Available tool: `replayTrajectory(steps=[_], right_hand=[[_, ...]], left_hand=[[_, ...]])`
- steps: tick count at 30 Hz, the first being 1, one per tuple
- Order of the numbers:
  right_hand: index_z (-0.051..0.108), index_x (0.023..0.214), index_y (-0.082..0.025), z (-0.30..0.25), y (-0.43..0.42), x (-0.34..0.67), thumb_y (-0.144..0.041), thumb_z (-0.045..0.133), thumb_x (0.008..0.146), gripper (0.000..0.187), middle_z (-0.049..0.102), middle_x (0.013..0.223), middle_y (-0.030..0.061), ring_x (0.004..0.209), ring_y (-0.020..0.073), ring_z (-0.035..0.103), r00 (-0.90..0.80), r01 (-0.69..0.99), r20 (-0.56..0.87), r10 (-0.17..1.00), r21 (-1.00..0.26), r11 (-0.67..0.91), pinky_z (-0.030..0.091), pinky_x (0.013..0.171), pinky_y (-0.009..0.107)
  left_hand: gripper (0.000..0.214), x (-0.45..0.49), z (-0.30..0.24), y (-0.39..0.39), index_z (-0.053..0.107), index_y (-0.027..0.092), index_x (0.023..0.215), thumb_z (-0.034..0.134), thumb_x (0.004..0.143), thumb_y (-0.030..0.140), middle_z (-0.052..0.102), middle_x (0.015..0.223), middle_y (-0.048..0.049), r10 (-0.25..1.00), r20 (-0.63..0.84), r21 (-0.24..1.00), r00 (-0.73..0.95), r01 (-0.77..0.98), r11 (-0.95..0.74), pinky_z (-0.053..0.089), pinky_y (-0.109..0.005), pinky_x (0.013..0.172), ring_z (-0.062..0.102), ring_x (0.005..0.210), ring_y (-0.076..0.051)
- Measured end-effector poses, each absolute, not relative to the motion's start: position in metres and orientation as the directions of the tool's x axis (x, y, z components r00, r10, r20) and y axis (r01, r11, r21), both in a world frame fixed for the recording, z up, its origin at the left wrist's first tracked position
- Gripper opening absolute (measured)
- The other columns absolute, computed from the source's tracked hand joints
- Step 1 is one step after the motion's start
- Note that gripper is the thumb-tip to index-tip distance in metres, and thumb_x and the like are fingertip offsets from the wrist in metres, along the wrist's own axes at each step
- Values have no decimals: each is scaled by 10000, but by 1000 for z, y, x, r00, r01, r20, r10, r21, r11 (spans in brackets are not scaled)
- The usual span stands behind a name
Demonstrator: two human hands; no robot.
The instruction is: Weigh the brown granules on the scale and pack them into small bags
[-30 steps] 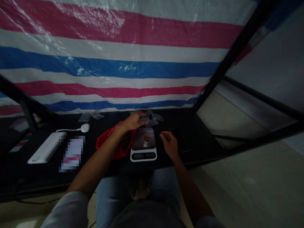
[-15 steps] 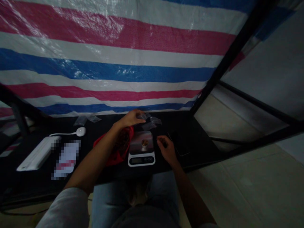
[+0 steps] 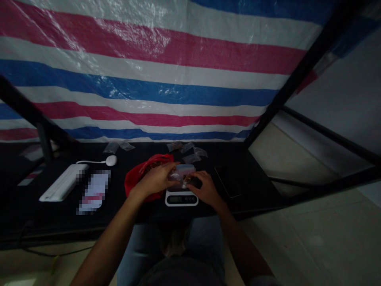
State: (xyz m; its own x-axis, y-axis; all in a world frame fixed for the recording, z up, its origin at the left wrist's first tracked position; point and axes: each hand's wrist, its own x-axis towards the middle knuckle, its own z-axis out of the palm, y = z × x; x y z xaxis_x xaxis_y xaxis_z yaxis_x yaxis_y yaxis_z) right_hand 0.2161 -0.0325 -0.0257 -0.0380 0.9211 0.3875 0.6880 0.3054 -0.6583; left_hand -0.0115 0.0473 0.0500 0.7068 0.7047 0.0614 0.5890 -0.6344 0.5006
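On a black table [image 3: 256,182], close to the seated person, stands one digital kitchen scale [image 3: 182,199], white plastic with rounded corners and a smooth flat plate. Its long axis runs from front to back, and its dark display strip faces the person. One small round cup [image 3: 186,178], filled with brown pieces, is at the plate, its mouth facing up; whether it rests there or is lifted cannot be told. The right hand [image 3: 206,189] grasps the cup between thumb and fingers. The left hand [image 3: 157,179] pinches one thin clear plastic bag [image 3: 175,174] just beside the cup. Under the left forearm sits one crumpled red bag [image 3: 134,178], open at the top, holding rough dark-brown pieces.

Behind the scale lie four glossy clear sachets [image 3: 191,159], one containing something brown; two more lie farther left. One flat black smartphone [image 3: 228,182] lies to the right, slanting. At left are one long white bar [image 3: 64,183] and one blurred-out packet [image 3: 94,192].
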Motion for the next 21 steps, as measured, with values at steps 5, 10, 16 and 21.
replayTrajectory(steps=[5,10,16,21], right_hand=[[716,1086,-219,-17,-28,217,-259,819,797,310,738,1077,76,1065,259,635,-46,727,328,943,-636,257,452,941,415],[713,1082,-215,3,-27,223,-286,799,822,283,730,1076,69,1048,245,636,-108,785,307,946,-557,271,420,933,396],[715,1102,-230,56,-16,232,-288,775,837,278,729,1103,65,1090,260,591,-388,813,250,887,-360,457,366,906,387],[732,1084,-218,102,-5,229,-311,748,857,246,712,1115,76,1060,259,575,-554,779,176,814,-236,581,351,880,384]], left_hand=[[786,-6,44,33,429,246,1535,742,838,432,631,1426,-111,728,69,477,682,619,-625,494,-397,1053,634,1259,-306],[784,1,42,25,404,239,1547,717,853,425,631,1425,-111,755,100,470,648,638,-610,509,-409,1040,638,1255,-313],[767,8,43,20,424,233,1530,716,852,440,679,1349,-97,774,171,555,609,590,-587,533,-417,1001,674,1190,-307],[793,8,42,21,402,223,1529,736,832,399,701,1291,-75,775,267,656,572,481,-581,506,-402,1043,673,1179,-277]])
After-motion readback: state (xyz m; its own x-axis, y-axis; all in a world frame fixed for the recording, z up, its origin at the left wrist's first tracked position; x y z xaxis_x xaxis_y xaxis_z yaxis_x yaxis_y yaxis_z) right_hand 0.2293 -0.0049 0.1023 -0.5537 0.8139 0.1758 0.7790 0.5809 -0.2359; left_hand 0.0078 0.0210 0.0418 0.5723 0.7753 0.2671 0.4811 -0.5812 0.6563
